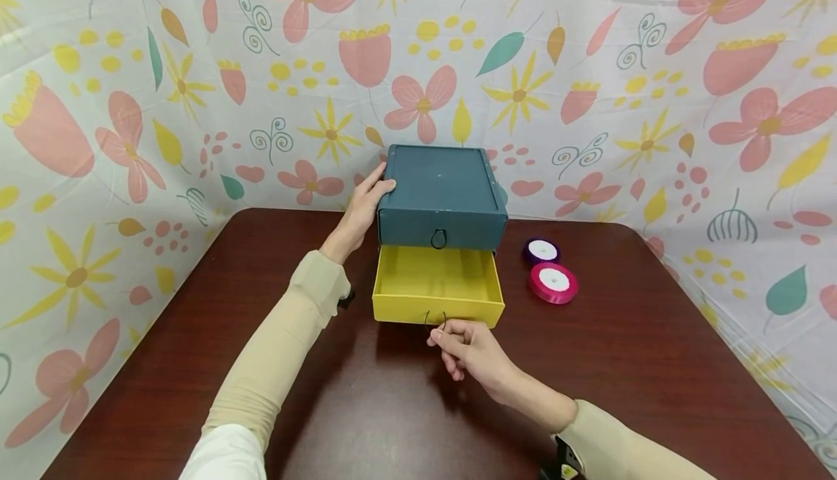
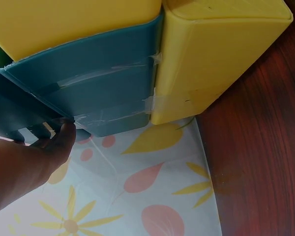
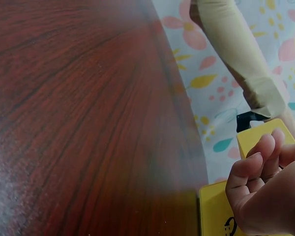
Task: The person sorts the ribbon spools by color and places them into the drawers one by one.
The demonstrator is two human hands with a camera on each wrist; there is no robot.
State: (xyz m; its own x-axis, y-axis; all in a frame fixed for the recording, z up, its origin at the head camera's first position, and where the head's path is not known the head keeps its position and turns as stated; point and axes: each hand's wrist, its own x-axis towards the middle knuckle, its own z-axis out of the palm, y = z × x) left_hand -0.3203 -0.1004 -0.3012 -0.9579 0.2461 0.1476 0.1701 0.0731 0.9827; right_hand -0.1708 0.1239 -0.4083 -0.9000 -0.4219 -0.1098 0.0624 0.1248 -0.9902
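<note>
Yellow drawer (image 1: 438, 277) sits pulled out of the blue cabinet (image 1: 439, 175), lower level, mid-table. Front panel faces the person; side walls run back under the upper blue tier. Visible part is wider left-right than deep; rear end hidden, so can't call the true long axis.

Edges/room: dark red-brown tabletop (image 1: 366, 407) runs from the drawer front toward the person and out to both table side edges. Cabinet is at the far side, near the floral curtain (image 1: 425, 51). To the drawer's right, well short of the table edge: purple ribbon spool (image 1: 542, 250) with magenta ribbon spool (image 1: 554, 282) just in front of it.

Right hand (image 1: 474, 353): thumb and forefinger pinch the drawer's black cord loop (image 1: 426, 318), other fingers curled. Drawer front is just beyond those fingertips.

Left hand (image 1: 362, 204): fingers extended along cabinet's left side, thumb over top edge; drawer is below and to its right. Upper tier's own black loop (image 1: 439, 239) hangs untouched. Left wrist view: clear tape (image 2: 108, 118) on the casing.
</note>
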